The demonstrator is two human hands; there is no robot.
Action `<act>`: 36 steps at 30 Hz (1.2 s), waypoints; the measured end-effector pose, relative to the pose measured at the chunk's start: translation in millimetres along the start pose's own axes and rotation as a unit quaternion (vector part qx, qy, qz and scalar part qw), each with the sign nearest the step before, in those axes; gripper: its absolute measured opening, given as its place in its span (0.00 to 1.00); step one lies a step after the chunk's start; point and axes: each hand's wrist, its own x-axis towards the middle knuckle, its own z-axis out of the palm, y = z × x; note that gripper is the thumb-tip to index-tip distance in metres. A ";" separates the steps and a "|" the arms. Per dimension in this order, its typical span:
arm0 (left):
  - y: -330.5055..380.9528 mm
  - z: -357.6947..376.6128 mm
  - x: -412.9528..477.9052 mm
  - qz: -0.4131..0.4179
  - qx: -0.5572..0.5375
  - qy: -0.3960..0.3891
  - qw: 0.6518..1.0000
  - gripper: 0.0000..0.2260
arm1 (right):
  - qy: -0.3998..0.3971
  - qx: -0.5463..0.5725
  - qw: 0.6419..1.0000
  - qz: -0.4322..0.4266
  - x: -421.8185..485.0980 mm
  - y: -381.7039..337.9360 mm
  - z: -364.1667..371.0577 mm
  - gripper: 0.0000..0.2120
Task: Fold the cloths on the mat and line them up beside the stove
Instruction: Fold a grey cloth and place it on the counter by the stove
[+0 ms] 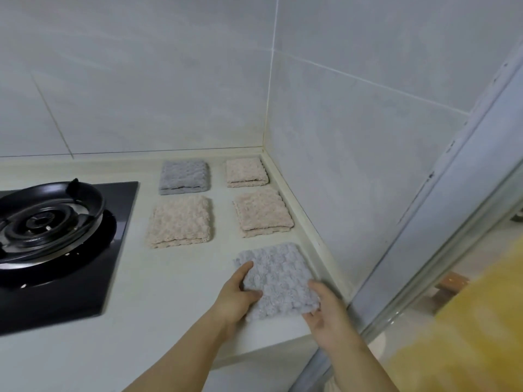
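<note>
You gripped the folded grey cloth at its near edge, left hand and right hand each pinching it, on the counter right of the stove, apparently to align it behind the pink cloth.

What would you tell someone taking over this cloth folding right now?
Left hand grips the left edge of the folded near grey cloth; right hand pinches its near right corner. It sits on the counter by the wall, third in the right row.
Done: far grey cloth and pink cloths folded, in two rows right of the stove.
Left: probably square this one and release. No unfolded cloth in view.
</note>
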 end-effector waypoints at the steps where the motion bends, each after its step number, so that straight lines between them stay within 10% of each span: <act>1: 1.3 3.3 0.9 -0.002 -0.002 -0.003 1.000 0.28 | -0.001 0.019 1.000 0.003 -1.5 -0.8 -2.7 0.16; 23: 24.5 28.7 1.3 0.040 0.310 0.074 0.947 0.26 | 0.064 -0.031 0.994 0.088 -38.0 -4.1 -2.0 0.08; 36: 44.3 -137.7 -119.4 0.058 -0.018 0.264 0.963 0.07 | -0.158 -0.223 0.956 0.104 -92.4 83.4 169.6 0.07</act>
